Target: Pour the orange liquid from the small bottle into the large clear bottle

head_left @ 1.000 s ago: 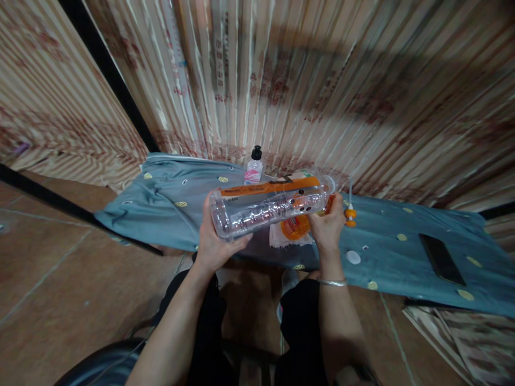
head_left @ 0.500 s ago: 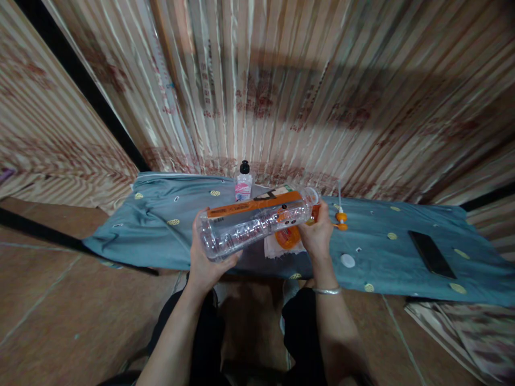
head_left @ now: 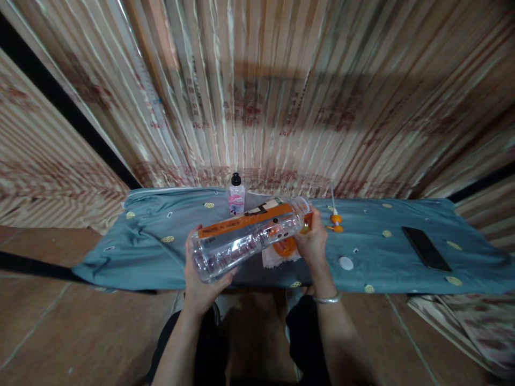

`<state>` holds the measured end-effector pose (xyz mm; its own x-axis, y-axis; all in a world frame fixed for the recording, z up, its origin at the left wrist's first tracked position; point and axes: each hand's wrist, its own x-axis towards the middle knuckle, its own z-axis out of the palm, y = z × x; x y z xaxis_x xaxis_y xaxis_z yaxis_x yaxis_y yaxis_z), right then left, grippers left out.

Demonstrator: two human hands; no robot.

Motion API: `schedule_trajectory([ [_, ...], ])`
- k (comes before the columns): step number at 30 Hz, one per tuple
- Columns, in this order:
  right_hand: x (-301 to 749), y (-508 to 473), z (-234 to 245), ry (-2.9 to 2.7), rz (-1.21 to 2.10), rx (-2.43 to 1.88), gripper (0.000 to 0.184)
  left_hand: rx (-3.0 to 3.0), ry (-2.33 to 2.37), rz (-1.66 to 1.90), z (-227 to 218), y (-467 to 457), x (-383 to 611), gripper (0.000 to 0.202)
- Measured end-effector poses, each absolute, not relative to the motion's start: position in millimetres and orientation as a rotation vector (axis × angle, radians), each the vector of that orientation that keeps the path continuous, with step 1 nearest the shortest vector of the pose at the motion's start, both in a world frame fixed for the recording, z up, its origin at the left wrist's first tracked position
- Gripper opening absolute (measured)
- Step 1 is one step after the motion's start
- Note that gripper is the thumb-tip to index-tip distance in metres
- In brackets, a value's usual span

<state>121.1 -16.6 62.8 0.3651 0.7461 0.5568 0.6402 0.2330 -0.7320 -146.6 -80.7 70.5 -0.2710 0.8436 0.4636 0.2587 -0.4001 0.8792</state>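
My left hand [head_left: 203, 287] is wrapped around the base of a large clear plastic bottle [head_left: 237, 249] with an orange label. The bottle is tilted, its open mouth toward the right and higher than its base. At that mouth my right hand [head_left: 316, 238] is closed on a see-through orange bottle [head_left: 285, 246], partly hidden behind the clear one. Whether the right fingers also touch the clear bottle's neck, I cannot tell. Under the orange bottle is a white tissue [head_left: 273, 260]. An orange pump head [head_left: 336, 220] with its tube lies to the right.
A small bottle with a black top [head_left: 236, 201] stands at the back of the cloth-covered table [head_left: 153, 257]. A white cap [head_left: 346, 262] lies right of my right hand, and a black phone [head_left: 425, 248] farther right. A striped curtain [head_left: 257, 107] hangs behind.
Both hands and the clear bottle sit slightly lower and farther left in view, as does most of the scene. The grip of each hand looks the same.
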Motion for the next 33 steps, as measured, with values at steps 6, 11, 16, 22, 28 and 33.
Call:
schedule_trajectory([
  [6, 120.7, -16.7, 63.5, -1.332, 0.101, -1.495, 0.055, 1.529, 1.356, 1.708, 70.5, -79.8, -147.7, 0.104],
  [11, 121.5, -17.0, 62.8, -1.34, 0.107, -1.497, 0.056, 1.515, 1.331, 1.721, 70.3, -78.5, -145.9, 0.104],
  [16, 121.6, -17.8, 62.9, -1.328, 0.136, -1.49, 0.056, 1.546, 1.306, 1.731, 77.0, -79.0, -143.5, 0.097],
  [22, 121.5, -18.7, 62.8, -1.329, 0.134, -1.531, 0.057, 1.539, 1.349, 1.721, 76.0, -80.8, -146.7, 0.099],
  [28, 121.7, -19.4, 64.1, -1.322, 0.144, -1.517, 0.058, 1.443, 1.349, 1.645, 72.7, -81.9, -146.1, 0.103],
  [33, 121.8, -18.4, 64.2, -1.311, 0.121, -1.51, 0.058, 1.488, 1.35, 1.665, 71.5, -80.4, -147.0, 0.103],
])
